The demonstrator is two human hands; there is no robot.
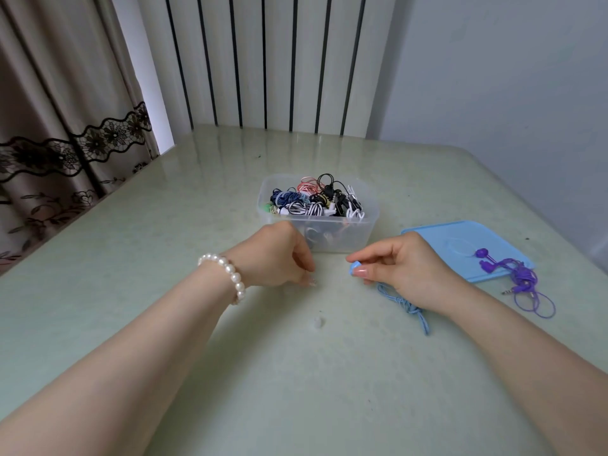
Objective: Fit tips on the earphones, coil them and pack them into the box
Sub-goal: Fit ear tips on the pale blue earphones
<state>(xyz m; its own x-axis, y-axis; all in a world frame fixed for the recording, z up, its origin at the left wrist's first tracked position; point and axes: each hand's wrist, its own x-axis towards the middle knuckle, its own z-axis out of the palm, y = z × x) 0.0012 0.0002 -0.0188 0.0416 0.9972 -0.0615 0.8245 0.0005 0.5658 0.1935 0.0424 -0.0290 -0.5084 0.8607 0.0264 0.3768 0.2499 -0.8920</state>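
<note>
My right hand (399, 264) pinches a light blue earbud (356, 268) between thumb and forefinger, and its blue cable (408, 307) trails from under the palm onto the table. My left hand (279, 255) is curled, fingertips down on the table around a small clear tip that I can barely make out. Another clear tip (318, 321) lies loose on the table nearer to me. The clear plastic box (362, 230), holding several coiled earphones, stands just beyond both hands.
A blue lid (437, 238) lies right of the box with purple earphones (516, 274) tangled across its near edge. The green table (164, 258) meets a curtain at the left and a radiator and wall at the back.
</note>
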